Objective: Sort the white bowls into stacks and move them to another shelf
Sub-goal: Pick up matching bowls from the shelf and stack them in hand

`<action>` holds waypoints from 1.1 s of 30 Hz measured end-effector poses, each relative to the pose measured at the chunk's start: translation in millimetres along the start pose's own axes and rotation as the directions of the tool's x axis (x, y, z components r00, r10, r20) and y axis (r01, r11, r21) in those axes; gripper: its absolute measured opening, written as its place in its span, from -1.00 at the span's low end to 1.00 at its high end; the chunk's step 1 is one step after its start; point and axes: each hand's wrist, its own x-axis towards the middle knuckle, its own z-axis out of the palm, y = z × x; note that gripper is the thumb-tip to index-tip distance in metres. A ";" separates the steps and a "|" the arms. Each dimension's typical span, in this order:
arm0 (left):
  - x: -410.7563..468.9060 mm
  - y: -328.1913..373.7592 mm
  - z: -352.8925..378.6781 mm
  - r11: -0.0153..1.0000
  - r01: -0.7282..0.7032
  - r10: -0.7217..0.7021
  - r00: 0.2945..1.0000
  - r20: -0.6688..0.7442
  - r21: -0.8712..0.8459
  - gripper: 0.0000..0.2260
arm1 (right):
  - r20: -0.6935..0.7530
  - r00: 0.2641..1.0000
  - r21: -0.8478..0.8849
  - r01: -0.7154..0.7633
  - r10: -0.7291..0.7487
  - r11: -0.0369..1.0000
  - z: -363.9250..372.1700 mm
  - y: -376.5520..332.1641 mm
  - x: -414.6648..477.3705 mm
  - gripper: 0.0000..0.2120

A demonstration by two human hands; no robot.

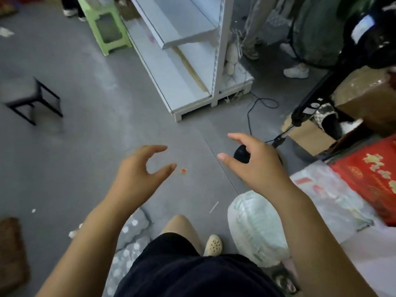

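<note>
In the head view the person looks down at a grey floor (90,129), both bare arms stretched forward over it. The left hand (139,170) hangs in the air with its fingers loosely curved and the thumb and forefinger apart, and it holds nothing. The right hand (255,161) is likewise spread, with curved fingers and the thumb pointing left, and has nothing in it. It hovers above a round black object (241,154) on the floor, and contact between them cannot be told. A white shelf unit (171,67) stands ahead of both hands and well apart from them, its boards bare where they show. On the far side of its upright, low by the base, hang several pale rounded items (231,58) one above another. They may be white bowls, but blur keeps that uncertain, and they lie well beyond the right hand, up and slightly left of it. A black cable (259,108) loops on the floor between the shelf's foot and the right hand. A small red scrap (183,170) lies just beside the left forefinger's tip in the frame. A white plastic bag (257,228) sits under the right forearm, with a red box (372,174) and a cardboard box (310,136) to the right. A green stool (107,24) and a dark stool (27,97) stand off to the left.
</note>
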 end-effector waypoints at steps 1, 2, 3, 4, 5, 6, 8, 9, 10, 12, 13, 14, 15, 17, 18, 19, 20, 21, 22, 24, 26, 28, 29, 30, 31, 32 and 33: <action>1.7 -6.9 -5.6 0.999 0.034 -0.034 0.999 -0.028 -0.006 -0.56 | 0.028 0.999 0.001 0.025 -0.025 1.000 4.7 -5.7 16.0 -0.47; 4.4 -14.1 -11.8 0.998 0.063 -0.064 0.996 -0.057 -0.008 -0.57 | 0.057 0.997 0.010 0.045 -0.046 0.999 10.5 -12.3 31.4 -0.48; 8.5 -21.4 -18.3 0.996 0.092 -0.092 0.992 -0.084 -0.008 -0.58 | 0.085 0.994 0.021 0.063 -0.064 0.998 17.3 -19.4 46.8 -0.48; 14.1 -29.2 -24.7 0.993 0.121 -0.122 0.987 -0.108 -0.012 -0.60 | 0.109 0.990 0.031 0.081 -0.084 0.996 25.3 -26.2 62.5 -0.49; 21.4 -37.2 -31.0 0.988 0.151 -0.153 0.979 -0.131 -0.026 -0.61 | 0.128 0.986 0.039 0.100 -0.105 0.994 34.2 -33.1 78.5 -0.49; 30.5 -45.5 -37.6 0.982 0.181 -0.186 0.970 -0.155 -0.050 -0.61 | 0.141 0.982 0.043 0.118 -0.123 0.992 43.4 -40.7 94.7 -0.49; 53.2 -61.9 -53.4 0.970 0.224 -0.238 0.951 -0.199 -0.091 -0.59 | 0.164 0.974 0.055 0.150 -0.157 0.987 63.4 -59.5 129.3 -0.50; 66.8 -69.9 -63.1 0.968 0.233 -0.248 0.945 -0.212 -0.092 -0.59 | 0.175 0.970 0.061 0.158 -0.167 0.985 73.5 -70.9 146.9 -0.50; 82.2 -77.9 -74.5 0.968 0.236 -0.249 0.943 -0.219 -0.087 -0.58 | 0.186 0.967 0.061 0.164 -0.173 0.985 83.6 -83.1 165.2 -0.50; 118.0 -92.3 -100.9 0.973 0.220 -0.230 0.946 -0.229 -0.071 -0.58 | 0.203 0.961 0.053 0.179 -0.186 0.982 102.5 -110.0 204.1 -0.51; 137.2 -98.6 -115.2 0.976 0.209 -0.218 0.948 -0.232 -0.063 -0.58 | 0.198 0.960 0.048 0.190 -0.196 0.981 110.9 -123.6 224.2 -0.51; 156.7 -104.5 -129.0 0.978 0.200 -0.208 0.950 -0.233 -0.055 -0.58 | 0.187 0.960 0.044 0.204 -0.208 0.978 118.6 -137.4 243.9 -0.51; 176.0 -109.5 -142.4 0.981 0.187 -0.193 0.954 -0.231 -0.048 -0.57 | 0.175 0.960 0.046 0.213 -0.218 0.976 125.8 -151.0 262.4 -0.51; 214.9 -119.3 -166.3 0.987 0.156 -0.159 0.964 -0.212 -0.033 -0.54 | 0.155 0.964 0.064 0.208 -0.216 0.976 137.4 -177.4 296.1 -0.51; 236.6 -126.1 -177.9 0.990 0.138 -0.140 0.969 -0.205 -0.025 -0.51 | 0.150 0.965 0.069 0.205 -0.213 0.976 143.9 -189.5 314.0 -0.52; 250.3 -128.1 -184.1 0.993 0.119 -0.120 0.970 -0.210 -0.018 -0.48 | 0.149 0.966 0.066 0.205 -0.213 0.977 145.6 -196.8 322.8 -0.52; 265.5 -130.8 -191.7 0.994 0.106 -0.108 0.969 -0.224 -0.022 -0.46 | 0.153 0.966 0.057 0.203 -0.209 0.978 148.4 -205.0 333.4 -0.52; 283.6 -135.5 -201.1 0.994 0.107 -0.112 0.965 -0.236 -0.036 -0.44 | 0.164 0.967 0.053 0.191 -0.197 0.980 153.9 -213.1 349.1 -0.52; 298.4 -138.3 -208.5 0.993 0.108 -0.118 0.961 -0.249 -0.052 -0.43 | 0.170 0.967 0.052 0.182 -0.188 0.982 158.4 -220.6 362.5 -0.52; 326.3 -144.4 -221.7 0.991 0.112 -0.128 0.954 -0.272 -0.075 -0.43 | 0.180 0.966 0.054 0.181 -0.188 0.982 168.2 -236.3 392.2 -0.52; 351.7 -152.7 -232.5 0.990 0.114 -0.134 0.951 -0.279 -0.086 -0.43 | 0.198 0.961 0.057 0.186 -0.194 0.981 178.1 -253.6 425.2 -0.52; 378.7 -162.2 -242.4 0.989 0.125 -0.141 0.950 -0.278 -0.076 -0.43 | 0.227 0.950 0.053 0.206 -0.213 0.977 189.4 -270.9 461.1 -0.51; 393.3 -166.5 -247.3 0.989 0.131 -0.144 0.950 -0.276 -0.066 -0.43 | 0.244 0.943 0.055 0.217 -0.224 0.974 195.1 -278.6 479.8 -0.51; 408.8 -170.0 -252.4 0.989 0.134 -0.145 0.950 -0.276 -0.057 -0.43 | 0.254 0.938 0.059 0.229 -0.236 0.972 199.8 -286.1 498.4 -0.51; 424.9 -172.7 -258.0 0.989 0.135 -0.145 0.949 -0.279 -0.052 -0.43 | 0.258 0.935 0.063 0.237 -0.245 0.970 204.1 -293.4 517.5 -0.51; 442.2 -174.6 -264.0 0.989 0.139 -0.149 0.947 -0.284 -0.054 -0.44 | 0.264 0.931 0.067 0.243 -0.252 0.968 207.8 -301.2 537.2 -0.51; 460.2 -175.6 -270.2 0.987 0.147 -0.157 0.944 -0.291 -0.058 -0.45 | 0.271 0.927 0.067 0.249 -0.258 0.966 210.5 -308.6 557.0 -0.51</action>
